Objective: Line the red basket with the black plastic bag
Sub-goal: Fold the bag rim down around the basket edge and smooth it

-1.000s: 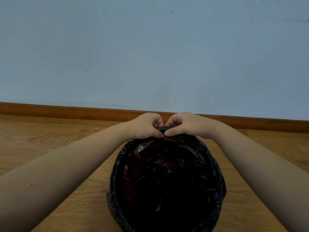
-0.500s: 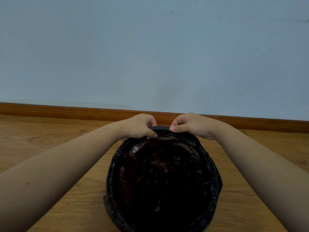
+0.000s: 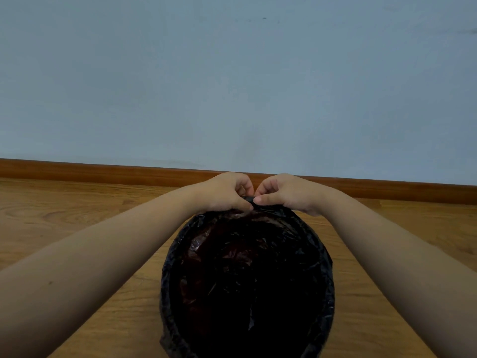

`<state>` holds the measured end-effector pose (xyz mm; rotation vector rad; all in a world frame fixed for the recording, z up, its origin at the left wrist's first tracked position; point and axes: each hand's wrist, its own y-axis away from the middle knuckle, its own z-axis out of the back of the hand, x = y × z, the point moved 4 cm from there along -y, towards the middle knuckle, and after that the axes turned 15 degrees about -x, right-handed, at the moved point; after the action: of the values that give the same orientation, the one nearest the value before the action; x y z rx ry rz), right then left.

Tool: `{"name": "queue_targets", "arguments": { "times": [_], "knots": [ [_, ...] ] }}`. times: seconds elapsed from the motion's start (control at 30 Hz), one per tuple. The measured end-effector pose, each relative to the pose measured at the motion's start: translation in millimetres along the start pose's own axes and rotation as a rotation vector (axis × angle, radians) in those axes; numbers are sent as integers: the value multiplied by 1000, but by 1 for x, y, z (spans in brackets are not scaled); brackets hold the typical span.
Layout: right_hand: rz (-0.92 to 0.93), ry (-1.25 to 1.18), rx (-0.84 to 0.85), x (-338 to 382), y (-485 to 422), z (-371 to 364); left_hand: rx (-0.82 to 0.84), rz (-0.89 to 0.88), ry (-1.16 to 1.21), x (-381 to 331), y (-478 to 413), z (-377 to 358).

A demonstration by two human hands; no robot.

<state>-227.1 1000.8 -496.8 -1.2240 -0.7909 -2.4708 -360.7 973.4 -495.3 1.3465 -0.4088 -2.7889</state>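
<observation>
A crinkled black plastic bag fills a round basket on the floor and is folded over its rim all the way round. The basket itself is hidden; only a dim reddish tint shows through the film on the inner left side. My left hand and my right hand meet at the far edge of the rim. Each pinches a small bunch of the bag's edge between thumb and fingers, with the fingertips almost touching.
The basket stands on a wooden floor. A brown skirting board runs along a plain pale blue wall just beyond my hands.
My hands, which stood a little apart on the far rim half a second ago, have come together again and bunch the bag's edge between them.
</observation>
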Motion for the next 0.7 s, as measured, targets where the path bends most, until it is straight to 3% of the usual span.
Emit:
{"name": "queue_targets", "arguments": {
  "times": [0.47, 0.7],
  "knots": [
    [37, 96, 107, 2, 7, 0, 157, 110, -103, 8, 9, 3],
    [10, -14, 83, 1, 4, -8, 21, -21, -62, -2, 7, -1]
  ]
}}
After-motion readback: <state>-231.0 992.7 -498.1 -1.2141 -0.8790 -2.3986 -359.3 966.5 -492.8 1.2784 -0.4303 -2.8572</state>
